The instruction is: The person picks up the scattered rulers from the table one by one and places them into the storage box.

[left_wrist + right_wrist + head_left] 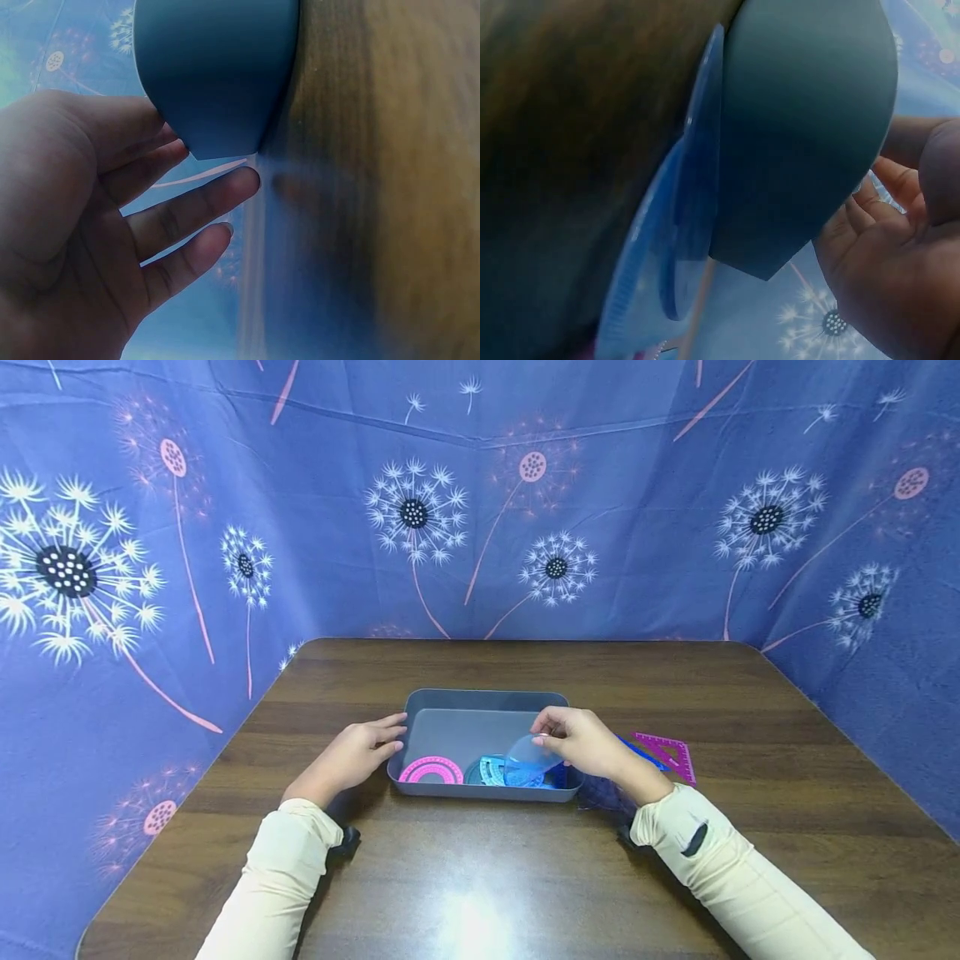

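Note:
A grey tray (480, 699) sits on the table. Inside it, a pink protractor (431, 762) lies front left, with a teal protractor (491, 770) near the front middle. My right hand (581, 742) is over the tray's right side and pinches a clear blue rounded piece (527, 753), which looks like a protractor, tilted above other blue pieces. My left hand (356, 756) rests at the tray's left end with loosely extended fingers. In the left wrist view, some fingertips (176, 148) touch the outer wall while the others stand apart from it.
Right of the tray, a magenta set square (678, 758) lies beside a blue piece (647, 753), partly behind my right wrist. In the right wrist view, clear blue pieces (694, 187) stand close against the tray's outer side. A blue dandelion-print cloth (480, 527) hangs behind the wooden table (420, 877).

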`<state>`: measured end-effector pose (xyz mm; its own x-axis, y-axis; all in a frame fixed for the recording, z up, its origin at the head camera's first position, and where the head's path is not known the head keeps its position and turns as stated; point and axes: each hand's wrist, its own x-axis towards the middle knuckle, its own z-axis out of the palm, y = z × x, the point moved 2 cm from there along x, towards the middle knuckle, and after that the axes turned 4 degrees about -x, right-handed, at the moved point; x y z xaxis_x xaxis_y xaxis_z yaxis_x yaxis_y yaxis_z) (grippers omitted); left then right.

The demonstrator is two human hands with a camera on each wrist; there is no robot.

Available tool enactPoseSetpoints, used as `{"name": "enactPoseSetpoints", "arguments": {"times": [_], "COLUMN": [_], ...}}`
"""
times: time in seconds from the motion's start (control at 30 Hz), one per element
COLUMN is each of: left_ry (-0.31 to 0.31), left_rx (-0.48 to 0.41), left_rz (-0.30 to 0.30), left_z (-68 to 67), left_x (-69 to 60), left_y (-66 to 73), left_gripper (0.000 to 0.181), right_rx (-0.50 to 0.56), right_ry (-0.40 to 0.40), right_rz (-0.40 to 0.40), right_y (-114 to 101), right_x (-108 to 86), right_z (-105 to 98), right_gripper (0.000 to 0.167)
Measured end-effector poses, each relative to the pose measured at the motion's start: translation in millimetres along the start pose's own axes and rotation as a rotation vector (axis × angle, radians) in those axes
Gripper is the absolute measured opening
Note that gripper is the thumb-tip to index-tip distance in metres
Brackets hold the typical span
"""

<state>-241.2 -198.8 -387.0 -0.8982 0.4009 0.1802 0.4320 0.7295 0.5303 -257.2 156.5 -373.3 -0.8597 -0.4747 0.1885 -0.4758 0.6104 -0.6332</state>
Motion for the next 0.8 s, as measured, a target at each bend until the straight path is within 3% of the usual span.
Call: {"name": "enactPoseSetpoints", "arguments": {"times": [0.2,0.57,0.8], "left_ry": [0.008,0.002,-0.009], "left_rx": [0.014,0.002,-0.007], "left_rz": [0.017,0.002,-0.005], "left_z": [-1.3,-1.2,-1.3], "left_x": [-1.9,-1.2,-0.9], "left_y": [-1.8,0.5,2.4], "left_gripper": [0.037,0.038,0.038], "right_rx": [-0.179,-0.417,-0.523], "right_ry": [-0.061,-0.197,-0.228], "right_rz": [-0.091,-0.091,-0.163], "right_y": [-7,-11,-14], "right_x": [0.1,-5.8,-11.1], "right_z": [5,12,14], "right_gripper": [0.011,0.037,0.047]}}
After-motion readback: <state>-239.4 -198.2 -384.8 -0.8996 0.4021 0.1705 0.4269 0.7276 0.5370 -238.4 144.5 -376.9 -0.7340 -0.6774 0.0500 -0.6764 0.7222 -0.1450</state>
